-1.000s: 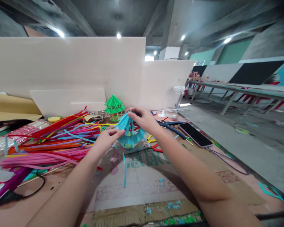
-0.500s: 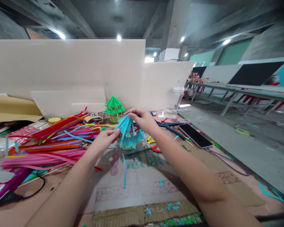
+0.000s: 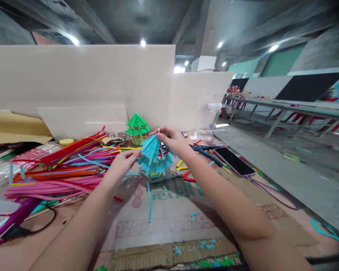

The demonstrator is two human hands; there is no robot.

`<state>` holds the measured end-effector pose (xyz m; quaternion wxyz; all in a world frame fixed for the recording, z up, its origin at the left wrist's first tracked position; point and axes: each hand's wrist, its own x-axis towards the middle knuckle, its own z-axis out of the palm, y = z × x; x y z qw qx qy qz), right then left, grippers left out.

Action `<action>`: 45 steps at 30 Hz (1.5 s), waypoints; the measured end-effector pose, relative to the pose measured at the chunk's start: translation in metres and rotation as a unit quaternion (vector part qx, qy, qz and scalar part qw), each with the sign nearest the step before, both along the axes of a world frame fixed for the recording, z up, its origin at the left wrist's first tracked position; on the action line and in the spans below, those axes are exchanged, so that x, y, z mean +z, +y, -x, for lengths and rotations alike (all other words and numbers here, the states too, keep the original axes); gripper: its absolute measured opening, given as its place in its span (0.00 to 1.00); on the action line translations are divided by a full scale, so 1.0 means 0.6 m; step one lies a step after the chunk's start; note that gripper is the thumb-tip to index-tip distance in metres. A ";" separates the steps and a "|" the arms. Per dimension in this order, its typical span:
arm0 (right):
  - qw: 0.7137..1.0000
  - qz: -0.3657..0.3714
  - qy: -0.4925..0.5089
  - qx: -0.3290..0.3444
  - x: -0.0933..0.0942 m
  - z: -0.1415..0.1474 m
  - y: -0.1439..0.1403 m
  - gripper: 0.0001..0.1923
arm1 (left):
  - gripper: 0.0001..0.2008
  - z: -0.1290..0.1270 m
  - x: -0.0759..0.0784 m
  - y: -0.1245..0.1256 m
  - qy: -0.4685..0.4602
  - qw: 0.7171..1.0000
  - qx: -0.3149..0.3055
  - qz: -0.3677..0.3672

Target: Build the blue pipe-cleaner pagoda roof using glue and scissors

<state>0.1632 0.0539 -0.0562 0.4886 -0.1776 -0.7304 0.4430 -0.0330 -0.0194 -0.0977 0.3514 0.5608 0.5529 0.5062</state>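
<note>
A small model pavilion [image 3: 151, 160] with a two-tier roof of light blue strips stands upright in front of me. My right hand [image 3: 173, 142] pinches the tip of its roof between thumb and fingers. At the roof's left edge, my left hand [image 3: 124, 161] is closed in a pinch, thumb and forefinger on the ends of the strips. The far side and most of the base are hidden. Behind it stands a similar green model pavilion [image 3: 137, 126]. On the sheet nearer me lies a loose blue strip [image 3: 149, 203].
Bundled coloured pipe cleaners [image 3: 56, 186] cover the left side, near a purple glue gun [image 3: 14, 220]. Red-handled scissors [image 3: 188, 177], blue-handled pliers [image 3: 207, 155] and a phone [image 3: 234, 162] lie to the right. A metal bowl [image 3: 119, 139] and clear jar [image 3: 213, 116] stand behind.
My left hand has shifted slightly up and left along the roof edge. The blue pavilion has turned or tilted a little, its lower roof now showing more. My right hand stays on the tip.
</note>
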 end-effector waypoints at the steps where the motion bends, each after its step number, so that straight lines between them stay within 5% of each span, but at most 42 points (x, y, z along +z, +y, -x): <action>1: 1.000 -0.001 0.001 0.004 0.000 0.000 0.000 0.11 | 0.27 0.001 0.000 0.000 0.001 1.000 0.002 -0.001; 10: 1.000 -0.003 -0.005 -0.005 0.000 0.000 0.001 0.11 | 0.24 -0.013 0.021 -0.012 0.006 1.000 0.006 -0.021; 19: 0.991 -0.075 -0.061 -0.097 -0.008 -0.001 0.013 0.15 | 0.22 0.008 -0.006 0.010 -0.007 1.000 0.009 -0.006; 34: 0.993 -0.064 -0.068 -0.076 -0.009 -0.003 0.018 0.13 | 0.24 0.012 0.003 0.005 -0.080 0.993 -0.071 0.044; 45: 0.991 -0.055 -0.048 -0.114 -0.017 0.000 0.024 0.12 | 0.26 0.012 -0.007 0.013 -0.054 0.998 -0.022 0.012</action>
